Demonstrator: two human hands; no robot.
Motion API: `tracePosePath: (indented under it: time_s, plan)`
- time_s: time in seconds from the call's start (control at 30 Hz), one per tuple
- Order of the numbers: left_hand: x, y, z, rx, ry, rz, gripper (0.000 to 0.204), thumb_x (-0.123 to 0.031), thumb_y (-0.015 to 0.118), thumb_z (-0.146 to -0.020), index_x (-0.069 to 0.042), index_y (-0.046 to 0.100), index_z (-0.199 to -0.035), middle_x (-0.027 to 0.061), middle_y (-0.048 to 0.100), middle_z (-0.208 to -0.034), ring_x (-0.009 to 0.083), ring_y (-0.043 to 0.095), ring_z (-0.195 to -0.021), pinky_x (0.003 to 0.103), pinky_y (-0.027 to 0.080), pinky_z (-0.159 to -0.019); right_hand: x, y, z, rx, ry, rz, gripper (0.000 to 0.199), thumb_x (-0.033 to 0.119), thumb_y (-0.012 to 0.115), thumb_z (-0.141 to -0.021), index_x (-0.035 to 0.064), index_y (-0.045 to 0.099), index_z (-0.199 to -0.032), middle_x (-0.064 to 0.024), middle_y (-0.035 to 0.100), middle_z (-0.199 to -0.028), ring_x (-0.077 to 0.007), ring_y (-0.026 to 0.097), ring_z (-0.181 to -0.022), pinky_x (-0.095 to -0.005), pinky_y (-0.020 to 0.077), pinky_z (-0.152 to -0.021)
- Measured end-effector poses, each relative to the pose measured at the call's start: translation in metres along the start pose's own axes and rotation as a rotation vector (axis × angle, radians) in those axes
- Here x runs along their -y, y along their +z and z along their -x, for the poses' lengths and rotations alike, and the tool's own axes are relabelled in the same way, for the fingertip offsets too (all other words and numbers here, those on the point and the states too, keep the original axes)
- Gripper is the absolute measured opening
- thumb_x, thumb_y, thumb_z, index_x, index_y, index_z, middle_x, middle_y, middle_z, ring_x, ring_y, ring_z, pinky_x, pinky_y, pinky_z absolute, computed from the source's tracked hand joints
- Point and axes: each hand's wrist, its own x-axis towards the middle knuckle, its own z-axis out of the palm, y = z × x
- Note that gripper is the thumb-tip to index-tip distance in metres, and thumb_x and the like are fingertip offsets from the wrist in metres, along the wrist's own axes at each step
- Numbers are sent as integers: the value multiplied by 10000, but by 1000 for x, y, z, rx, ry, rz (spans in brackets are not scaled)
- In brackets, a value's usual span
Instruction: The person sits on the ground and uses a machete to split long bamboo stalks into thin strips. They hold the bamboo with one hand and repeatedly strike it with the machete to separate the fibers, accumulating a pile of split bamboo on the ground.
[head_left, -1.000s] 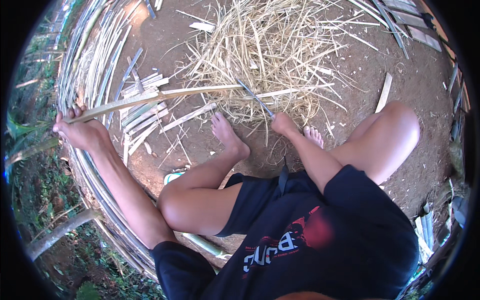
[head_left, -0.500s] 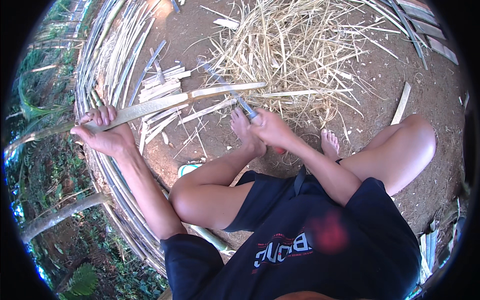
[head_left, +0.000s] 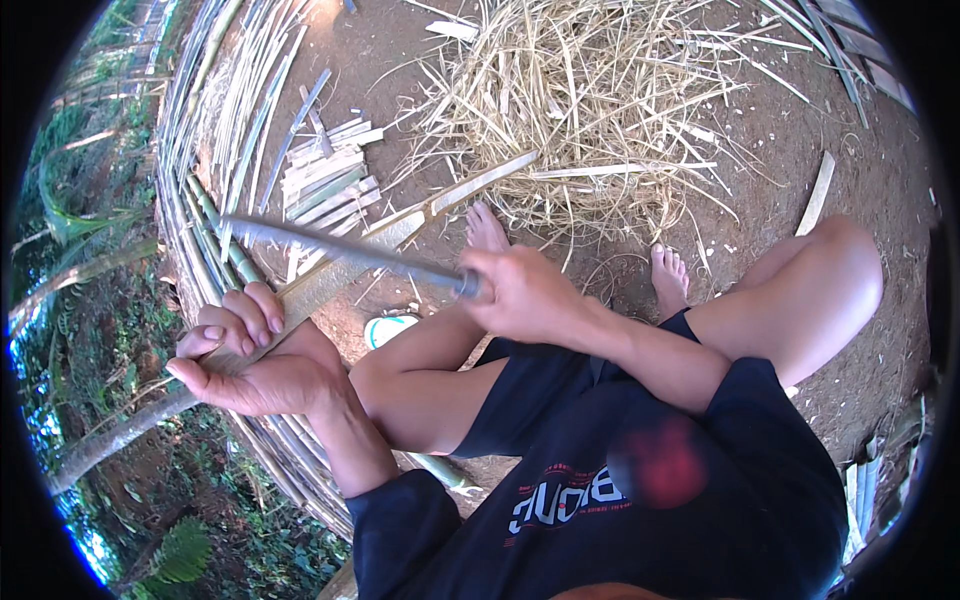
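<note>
My left hand point(head_left: 270, 365) is wrapped round the near end of a long, flat bamboo slat point(head_left: 484, 182), palm up at the left. The slat slants away to the right, and a notch or node shows partway along it. In my right hand point(head_left: 530, 295) is a long knife point(head_left: 335, 245), its blade pointing left and slightly blurred by motion. The blade crosses above the middle of the slat in the picture; whether it touches I cannot tell. My right fingers cover most of the knife's handle.
Ahead lies a heap of pale bamboo shavings point(head_left: 590, 110). Short split pieces point(head_left: 325, 180) are stacked to its left. Long bamboo strips and poles point(head_left: 195, 130) curve along the left edge. A white round thing with a teal rim point(head_left: 388, 329) is by my knee. Another slat point(head_left: 818, 195) lies right.
The knife has swung left and nearer, from crossing the slat's far part to over its middle. My left hand has come nearer and rightward, tilting the slat more steeply.
</note>
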Motion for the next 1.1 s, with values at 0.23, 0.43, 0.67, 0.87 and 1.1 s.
tracePosePath:
  time_s: [0.23,0.43,0.67,0.87,1.1]
  plan:
    - [-2,4,9,-11,37,-29,445,-378,334,-1030,-77,526,-764,-10,335,-550,92,280,-444,225,232,-402,-28,0,-3,-3,183,9,391,112,650,-705,29,656,-1086,-185,604,-601,-274,638,-531,-381,500,-558]
    - [-7,15,27,5,40,-5,444,-387,335,-1025,-76,513,-764,-8,342,-548,98,274,-438,225,237,-411,-17,-3,-1,-79,89,-30,141,95,628,-731,11,607,-842,-170,571,-565,-292,585,-492,-386,467,-514]
    - [-11,10,27,15,50,-24,456,-393,325,-1032,-87,514,-752,-5,344,-545,95,290,-450,227,239,-404,-2,-8,9,36,119,-1,329,102,595,-729,24,658,-1042,-205,627,-685,-333,633,-623,-422,504,-610]
    - [-3,7,22,0,44,-27,440,-390,325,-1030,-89,536,-789,-19,321,-560,89,307,-471,224,257,-423,-54,-4,-10,-37,329,-29,184,106,592,-786,23,663,-933,-188,613,-613,-283,563,-463,-388,457,-513]
    - [-6,11,23,-38,43,-46,430,-408,350,-1021,-103,510,-764,-23,337,-560,84,311,-471,225,255,-423,-41,0,-6,-91,113,67,272,83,592,-747,9,671,-997,-209,620,-635,-322,611,-521,-410,491,-541]
